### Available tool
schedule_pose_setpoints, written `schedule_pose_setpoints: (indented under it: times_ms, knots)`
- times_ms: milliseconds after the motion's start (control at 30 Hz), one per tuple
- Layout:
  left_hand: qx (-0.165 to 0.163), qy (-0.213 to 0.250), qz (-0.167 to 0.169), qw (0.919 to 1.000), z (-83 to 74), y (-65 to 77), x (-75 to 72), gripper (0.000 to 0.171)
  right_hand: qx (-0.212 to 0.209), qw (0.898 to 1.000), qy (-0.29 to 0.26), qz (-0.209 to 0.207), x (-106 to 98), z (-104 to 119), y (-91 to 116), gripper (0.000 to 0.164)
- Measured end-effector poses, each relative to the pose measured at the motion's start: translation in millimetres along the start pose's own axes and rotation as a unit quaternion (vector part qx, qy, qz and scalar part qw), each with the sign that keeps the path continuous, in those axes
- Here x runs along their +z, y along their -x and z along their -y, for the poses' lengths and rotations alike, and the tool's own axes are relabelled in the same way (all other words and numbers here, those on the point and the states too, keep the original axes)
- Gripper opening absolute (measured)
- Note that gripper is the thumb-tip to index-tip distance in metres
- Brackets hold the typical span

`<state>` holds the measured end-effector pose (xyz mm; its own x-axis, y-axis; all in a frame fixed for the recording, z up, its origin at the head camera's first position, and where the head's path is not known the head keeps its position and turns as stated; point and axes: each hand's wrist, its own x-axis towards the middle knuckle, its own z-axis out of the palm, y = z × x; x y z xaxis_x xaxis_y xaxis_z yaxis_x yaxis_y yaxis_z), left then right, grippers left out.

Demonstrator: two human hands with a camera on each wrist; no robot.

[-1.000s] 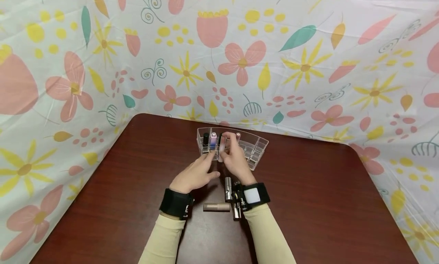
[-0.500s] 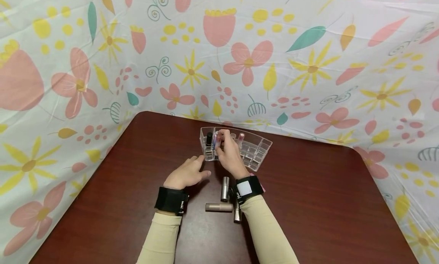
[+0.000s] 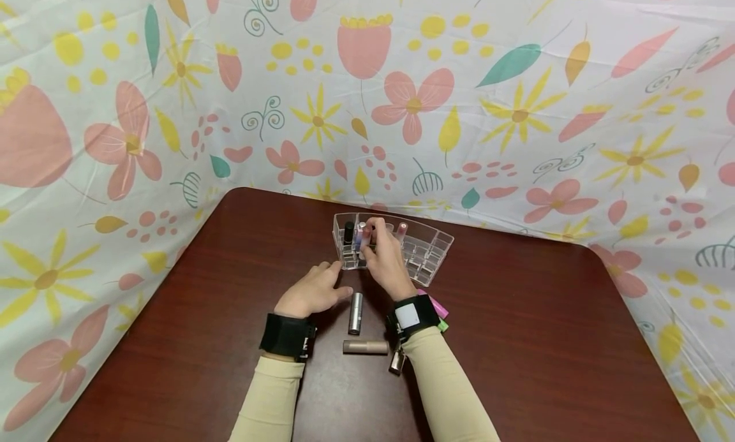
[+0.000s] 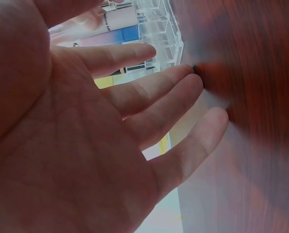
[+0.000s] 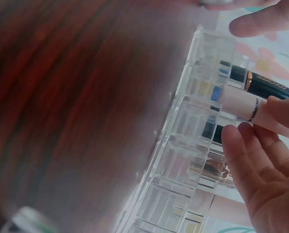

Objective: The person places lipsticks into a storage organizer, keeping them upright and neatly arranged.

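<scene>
A pale pink lip gloss tube (image 5: 239, 103) with dark lettering is pinched between the thumb and fingers of my right hand (image 3: 386, 262), low over the compartments of a clear organizer (image 3: 441, 243). Directly beside it stands a purple-blue tube (image 4: 122, 35). A black-capped tube (image 3: 348, 232) stands at the organizer's left end, and a pinkish tube (image 3: 402, 231) rises to the right of the hand. My left hand (image 3: 310, 293) is spread with straight fingers, its fingertips right by the organizer's front left corner. My right hand hides the organizer's middle slots in the head view.
Before the organizer lie a silver tube (image 3: 355, 314), a beige tube (image 3: 365, 347) and a dark shiny tube (image 3: 397, 361). A pink tube (image 3: 439, 307) and a green item (image 3: 443, 325) show beside the right wrist. A floral cloth (image 3: 413, 104) hangs behind the table.
My right hand has shifted left along the organizer with the tube, then lowered slightly. My left hand has drawn back a little. The silver tube has rolled left.
</scene>
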<state>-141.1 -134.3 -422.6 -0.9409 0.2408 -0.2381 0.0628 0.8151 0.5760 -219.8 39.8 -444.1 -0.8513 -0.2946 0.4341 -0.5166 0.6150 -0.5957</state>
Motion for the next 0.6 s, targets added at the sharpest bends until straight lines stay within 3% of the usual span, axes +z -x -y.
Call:
schedule_pose_setpoints:
  times_ms: [200, 600]
  knots:
    - [0.006, -0.014, -0.009, 0.9998, 0.3, -0.9, 2.1, 0.071, -0.013, 0.999, 0.043, -0.004, 3.7, 0.0, 3.2, 0.04]
    - [-0.023, -0.03, 0.012, 0.9992, -5.3, 3.0, 2.1, 0.083, -0.015, 0.999, 0.041, -0.002, 5.6, 1.4, 8.6, 0.052]
